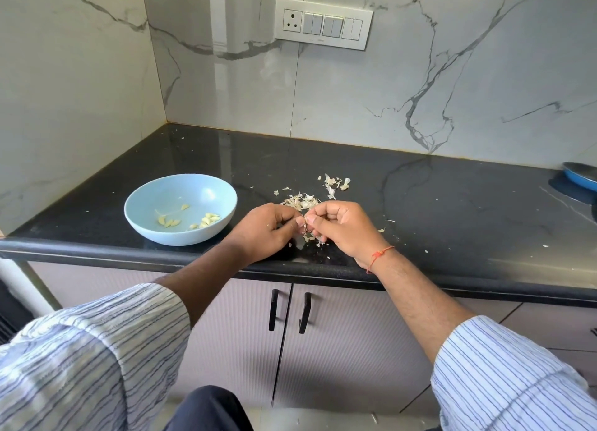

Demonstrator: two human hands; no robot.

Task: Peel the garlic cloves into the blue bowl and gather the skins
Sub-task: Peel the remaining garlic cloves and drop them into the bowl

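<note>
White shirt sleeves (97, 350) with thin blue stripes, rolled up, red thread (379, 256) on right wrist, possibly dark trousers (210, 408)

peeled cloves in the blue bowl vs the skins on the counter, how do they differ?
The peeled cloves are pale yellow, plump and curved; the skins are whitish, thin, ragged flakes. The cloves sit in small groups inside the blue bowl; the skins lie scattered loose on the black counter, beyond and under both hands. Both are small garlic pieces.

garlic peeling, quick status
Left hand and right hand both pinching one garlic clove. Pale blue round bowl holds peeled cloves. Papery skins scattered behind; nothing blocking.
</note>
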